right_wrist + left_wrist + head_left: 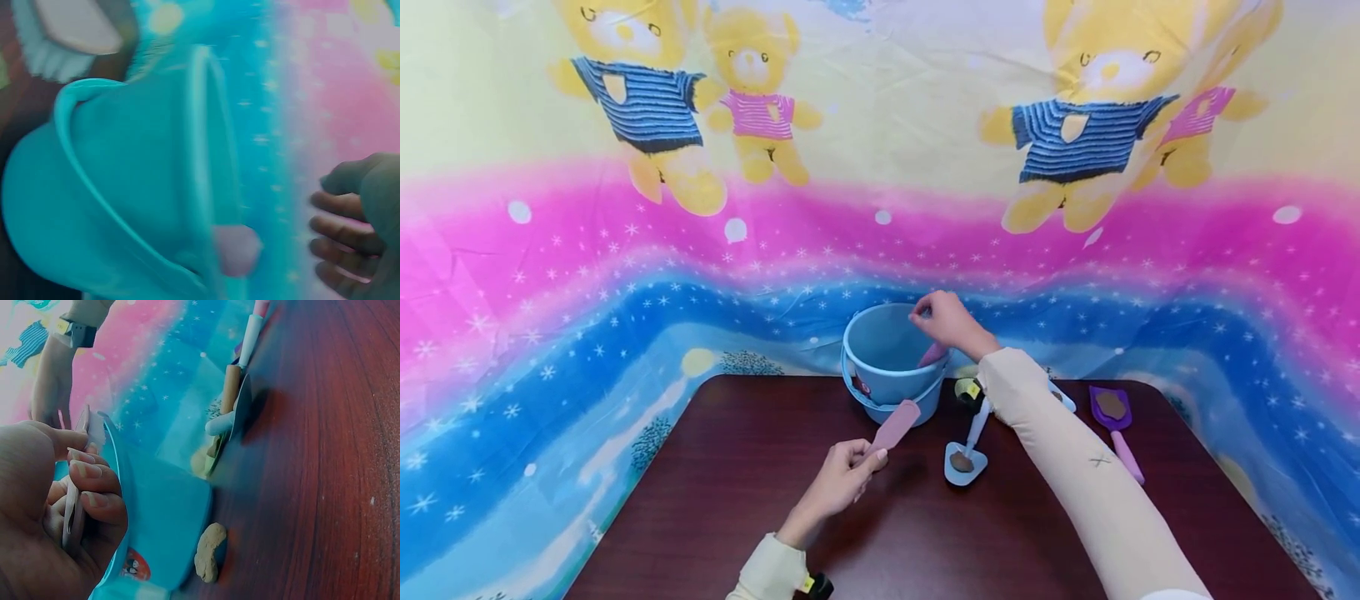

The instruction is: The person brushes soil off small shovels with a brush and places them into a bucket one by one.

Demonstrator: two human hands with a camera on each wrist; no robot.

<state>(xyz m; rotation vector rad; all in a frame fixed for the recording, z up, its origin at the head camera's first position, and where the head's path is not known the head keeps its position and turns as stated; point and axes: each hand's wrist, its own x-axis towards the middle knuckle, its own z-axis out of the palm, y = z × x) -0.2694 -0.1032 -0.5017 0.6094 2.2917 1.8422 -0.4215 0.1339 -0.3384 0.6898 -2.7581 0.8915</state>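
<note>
In the head view my left hand (844, 477) grips a pink brush (897, 423) by its handle, in front of the bucket. Pale bristles show beneath the brush (78, 28) in the right wrist view. The light-blue bucket (880, 382) stands upright at the table's back edge, its handle hanging down in front. A pink piece (933, 354) leans at its right rim, its lower part hidden inside. Just above that rim is my right hand (951, 321). The right wrist view shows the fingers (340, 232) loosely bent, holding nothing and apart from the pink piece.
A blue shovel (977, 437) bearing a brown lump lies right of the bucket. Farther right lies a purple shovel (1125, 457) with another brown lump. My right sleeve partly covers a pale blue item (1063, 395). A patterned cloth (880, 250) hangs behind the dark table (737, 467).
</note>
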